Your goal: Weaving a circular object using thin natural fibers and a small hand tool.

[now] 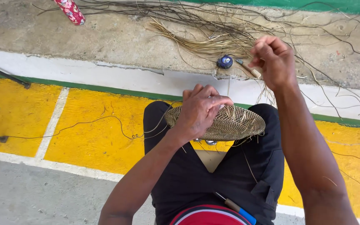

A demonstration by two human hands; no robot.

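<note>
A round, shallow woven disc of tan fibre rests on the knees, tilted slightly, with loose strand ends sticking out along its rim from 3 to 6 o'clock. One thin strand rises from its top edge toward 1 o'clock, pulled taut. The weave is tight and ribbed in concentric rows.

woven disc on lap, fibres beyond

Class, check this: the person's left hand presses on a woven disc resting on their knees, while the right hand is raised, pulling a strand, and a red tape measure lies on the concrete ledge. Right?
Not quite. The head view shows the tape measure is blue, not red. The rest holds: left hand on the woven disc, right hand raised with a strand.
</note>
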